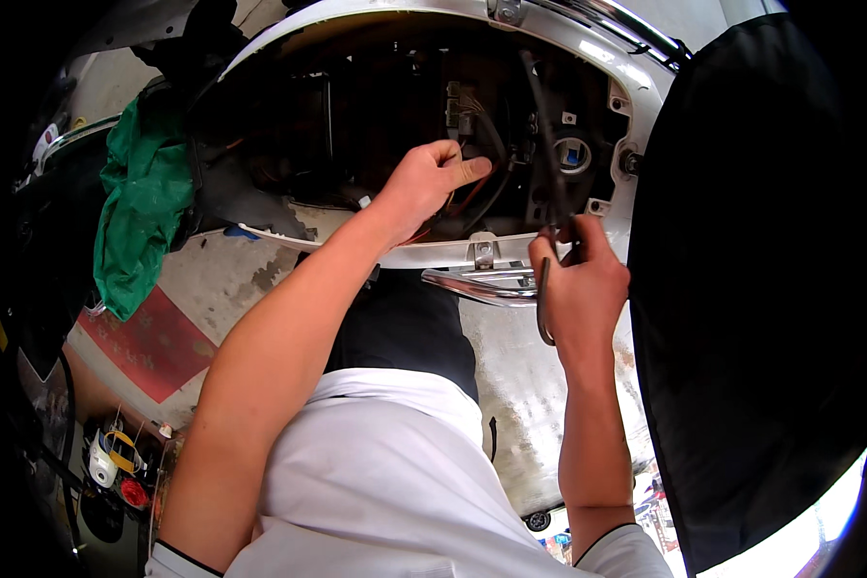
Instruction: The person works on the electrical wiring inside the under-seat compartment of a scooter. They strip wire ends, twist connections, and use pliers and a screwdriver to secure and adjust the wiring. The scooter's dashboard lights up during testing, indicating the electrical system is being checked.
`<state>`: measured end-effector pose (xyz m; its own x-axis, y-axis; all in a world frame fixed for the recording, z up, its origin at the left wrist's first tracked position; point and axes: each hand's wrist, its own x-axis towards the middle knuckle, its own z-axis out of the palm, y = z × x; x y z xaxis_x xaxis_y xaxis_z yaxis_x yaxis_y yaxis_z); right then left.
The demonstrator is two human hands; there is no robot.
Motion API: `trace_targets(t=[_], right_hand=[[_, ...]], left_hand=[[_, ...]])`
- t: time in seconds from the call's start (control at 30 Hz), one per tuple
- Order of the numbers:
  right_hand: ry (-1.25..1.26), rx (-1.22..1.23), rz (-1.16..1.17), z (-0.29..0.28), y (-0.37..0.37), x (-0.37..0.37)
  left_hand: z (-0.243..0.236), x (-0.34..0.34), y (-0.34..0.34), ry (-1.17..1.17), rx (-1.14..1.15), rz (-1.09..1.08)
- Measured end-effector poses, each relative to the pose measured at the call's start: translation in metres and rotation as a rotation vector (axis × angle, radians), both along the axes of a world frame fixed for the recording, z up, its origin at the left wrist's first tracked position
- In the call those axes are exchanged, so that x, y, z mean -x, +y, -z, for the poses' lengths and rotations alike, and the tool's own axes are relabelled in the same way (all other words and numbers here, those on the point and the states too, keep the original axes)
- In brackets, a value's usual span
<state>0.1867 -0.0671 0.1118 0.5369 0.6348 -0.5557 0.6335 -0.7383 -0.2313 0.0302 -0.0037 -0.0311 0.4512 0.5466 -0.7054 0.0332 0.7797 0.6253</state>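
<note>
My left hand (433,183) is closed inside the opening of a white vehicle body panel (626,72), beside thin red and dark wires (472,197) and below pale connectors (458,101); what its curled fingers grip is hidden. My right hand (578,275), at the opening's lower right edge, is closed on a long black cable (549,125), which runs up across the dark interior and also shows as a loop below the fingers. A round socket with a blue centre (571,156) sits just above that hand, and a chrome bar (477,287) lies below the opening.
A green cloth (135,193) hangs at the left. A large black sheet (751,289) fills the right side. A red sheet (144,342) lies on the concrete floor (506,414). Small items (116,462) stand at the lower left.
</note>
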Motion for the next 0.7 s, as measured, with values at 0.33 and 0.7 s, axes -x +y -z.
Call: trace_targets(t=[0.33, 0.7], right_hand=[[-0.182, -0.167, 0.084, 0.030, 0.013, -0.040], [-0.386, -0.196, -0.118, 0.038, 0.009, -0.027]], left_hand=[[0.011, 0.062, 0.020, 0.604, -0.546, 0.155], [-0.054, 0.130, -0.006, 0.810, -0.232, 0.313]])
